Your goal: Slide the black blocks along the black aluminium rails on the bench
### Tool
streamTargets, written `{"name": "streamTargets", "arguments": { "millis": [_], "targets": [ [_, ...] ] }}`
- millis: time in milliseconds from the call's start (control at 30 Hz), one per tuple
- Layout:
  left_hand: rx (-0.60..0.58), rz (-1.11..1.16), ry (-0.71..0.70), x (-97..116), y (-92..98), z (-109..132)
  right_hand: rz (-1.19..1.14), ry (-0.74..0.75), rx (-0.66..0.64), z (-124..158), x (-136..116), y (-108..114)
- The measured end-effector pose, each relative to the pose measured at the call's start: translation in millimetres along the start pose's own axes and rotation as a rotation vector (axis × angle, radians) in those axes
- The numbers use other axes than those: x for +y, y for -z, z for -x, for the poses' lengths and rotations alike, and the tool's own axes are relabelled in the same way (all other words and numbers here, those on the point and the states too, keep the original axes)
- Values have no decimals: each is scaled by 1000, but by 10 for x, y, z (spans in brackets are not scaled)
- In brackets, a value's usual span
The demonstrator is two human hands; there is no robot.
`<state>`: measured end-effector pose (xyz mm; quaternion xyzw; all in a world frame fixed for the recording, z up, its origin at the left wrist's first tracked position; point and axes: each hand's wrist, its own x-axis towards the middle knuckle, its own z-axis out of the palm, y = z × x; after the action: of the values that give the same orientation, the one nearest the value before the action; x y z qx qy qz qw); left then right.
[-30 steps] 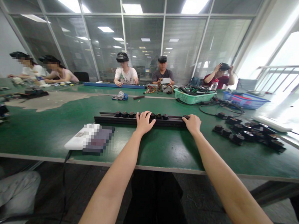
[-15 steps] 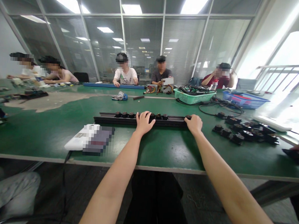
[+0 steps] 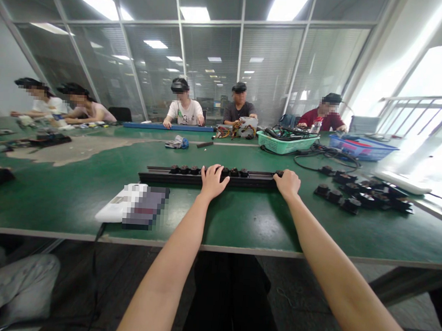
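Right at the bottom of the view, both bare arms reach out over the green workbench edge [image 3: 216, 247]. The left hand [image 3: 212, 181] sits palm down with its fingers spread over the rail, and the right hand [image 3: 287, 184] is cupped over the rail's right end. Both are on it, but I can't tell if they're really clamping or just resting. The long black rail [image 3: 160, 178] lies flat across the middle of the bench, carrying a row of round black knobs [image 3: 185, 170]. It looks stiff and fairly heavy to me, so I'd take it at both ends like this, not by the knobs. Left of it is a white device [image 3: 114, 204], mostly pixelated. To the right, loose black knobbed blocks [image 3: 361, 199] are scattered. Further up sit a green basket of cables [image 3: 285, 143] and a blue basket [image 3: 362, 147], with co-workers [image 3: 239, 106] along the far side.
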<state>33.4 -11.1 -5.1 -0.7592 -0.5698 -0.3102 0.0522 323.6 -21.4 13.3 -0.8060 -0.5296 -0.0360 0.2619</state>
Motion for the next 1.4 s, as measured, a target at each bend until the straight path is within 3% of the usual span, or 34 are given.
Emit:
{"name": "streamTargets", "arguments": {
  "millis": [633, 1400],
  "targets": [
    [-1, -3, -5, -1, -5, 1, 52, -16, -7, -42, 62, 0],
    [-9, 2, 2, 1, 16, 8, -61, -127, 35, -112, 241, -3]
  ]
}}
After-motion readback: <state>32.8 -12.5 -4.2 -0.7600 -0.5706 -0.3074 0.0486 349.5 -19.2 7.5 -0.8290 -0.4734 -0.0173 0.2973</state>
